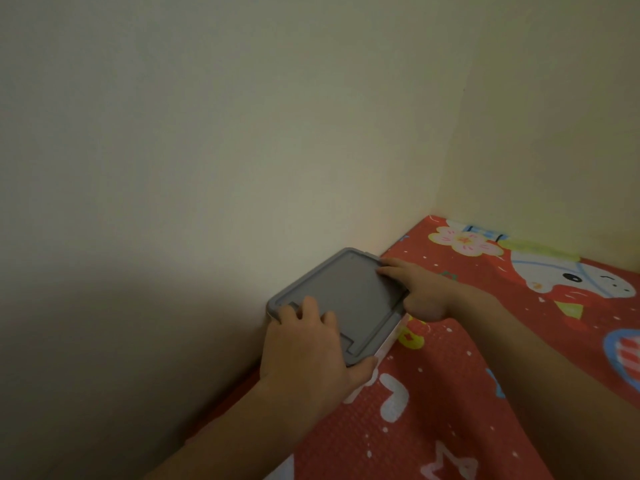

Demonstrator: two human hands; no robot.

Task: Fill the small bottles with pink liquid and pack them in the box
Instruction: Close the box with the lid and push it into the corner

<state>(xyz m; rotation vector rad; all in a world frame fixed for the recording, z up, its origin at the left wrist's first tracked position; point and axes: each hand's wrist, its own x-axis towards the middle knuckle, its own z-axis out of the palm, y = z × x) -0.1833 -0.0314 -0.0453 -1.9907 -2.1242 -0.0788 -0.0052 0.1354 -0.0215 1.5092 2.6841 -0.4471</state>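
Observation:
A box with a grey lid (346, 289) stands on the red mat against the wall; a strip of its pale body (389, 342) shows under the lid's near edge. My left hand (308, 348) lies over the lid's near left corner, fingers on top and thumb at the near edge. My right hand (415, 289) rests on the lid's right side, fingers flat on top. No bottles or pink liquid are in view.
A red play mat (450, 393) with cartoon prints covers the floor. Cream walls (242, 133) meet in a corner behind and to the right of the box, which sits tight against the left wall.

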